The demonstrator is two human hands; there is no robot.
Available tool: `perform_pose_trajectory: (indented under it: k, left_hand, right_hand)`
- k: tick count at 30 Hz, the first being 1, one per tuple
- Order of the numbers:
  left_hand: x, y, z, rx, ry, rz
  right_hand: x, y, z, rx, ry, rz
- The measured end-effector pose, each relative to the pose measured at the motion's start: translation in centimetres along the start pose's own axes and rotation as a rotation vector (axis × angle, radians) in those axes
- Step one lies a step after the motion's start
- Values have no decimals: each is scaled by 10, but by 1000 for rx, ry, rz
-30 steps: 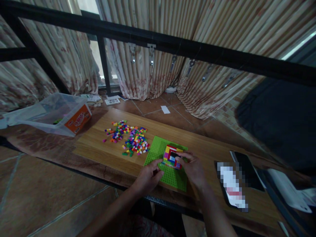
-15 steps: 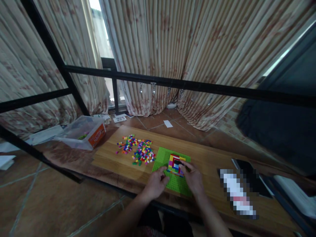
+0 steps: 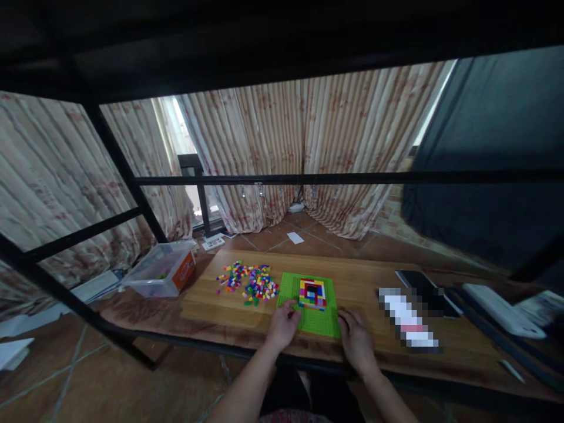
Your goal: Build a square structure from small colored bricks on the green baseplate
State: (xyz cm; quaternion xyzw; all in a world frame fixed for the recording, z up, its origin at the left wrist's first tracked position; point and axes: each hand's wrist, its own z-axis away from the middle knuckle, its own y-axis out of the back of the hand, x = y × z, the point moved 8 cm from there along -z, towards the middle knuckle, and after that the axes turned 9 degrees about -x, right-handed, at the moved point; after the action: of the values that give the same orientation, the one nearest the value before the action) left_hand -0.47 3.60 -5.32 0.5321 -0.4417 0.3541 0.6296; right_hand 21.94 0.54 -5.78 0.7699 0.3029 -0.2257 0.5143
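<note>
So the build [image 3: 312,295], a little hollow square of mixed-colour bricks, sits on the green plate [image 3: 326,326], back from the near edge, with a dark gap in the middle framed in red. Left hand [image 3: 282,329] is at the plate's left side, just beside the build, fingers curled in with the thumb close by. It's pretty small and dim there, so I can't tell if it's pinching anything. Right hand [image 3: 356,342] is at the plate's right edge, well apart from the build, fingers loosely bent and a bit spread, nothing visible in them. Loose bricks [image 3: 261,286] lie in two clumps left of the plate on the wooden board [image 3: 365,270], and the clear tub [image 3: 152,286] with an orange label is further left.
</note>
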Motion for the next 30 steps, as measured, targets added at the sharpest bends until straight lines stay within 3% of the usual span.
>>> perform_pose_trajectory:
  k: [11, 16, 19, 21, 24, 30]
  left_hand:
    - [9, 5, 6, 41, 17, -187]
    - [32, 3, 7, 79, -23, -317]
    - [66, -11, 2, 103, -224, -587]
    - [79, -29, -4, 29, -318, -733]
    - [78, -47, -15, -53, -360, -881]
    - [69, -53, -21, -10, -402, -988]
  right_hand:
    - [-18, 3, -4, 48, 32, 78]
    - [-22, 3, -5, 29, 25, 103]
    - [-22, 1, -5, 7, 16, 116]
    - [-21, 0, -4, -2, 3, 126]
    - [-20, -2, -3, -14, -16, 147]
    - [-26, -1, -1, -33, -31, 209]
